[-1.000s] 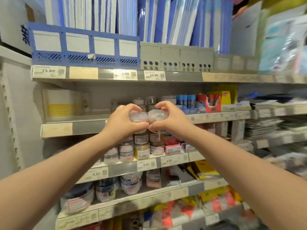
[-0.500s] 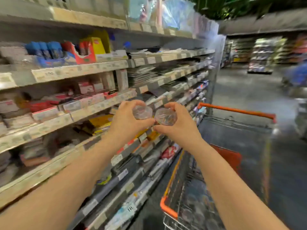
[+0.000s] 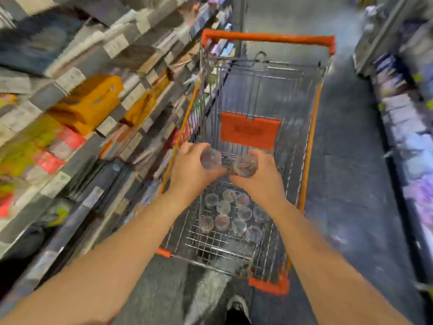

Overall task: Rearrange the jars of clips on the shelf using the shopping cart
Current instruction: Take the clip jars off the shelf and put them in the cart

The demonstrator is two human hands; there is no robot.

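- The person holds two small clear jars of clips above the shopping cart [image 3: 309, 141]: the left jar [image 3: 210, 158] in the left hand [image 3: 191, 171], the right jar [image 3: 244, 165] in the right hand [image 3: 261, 179].
- The fingers of each hand are curled around its jar and grip it.
- The two jars are just beside each other; whether they touch, I cannot tell.
- Below the fingers, a group of similar jars [image 3: 230, 214] stands on the wire bottom of the cart.
- Beyond the fingertips hangs an orange flap [image 3: 249, 130], and farther away is the orange handle [image 3: 267, 37].
- Left of the left fingers runs the shelf [image 3: 98, 127], with blurred goods, just beside the cart.
- Behind the wrists, a shoe [image 3: 237, 306] is on the dark floor [image 3: 346, 184].
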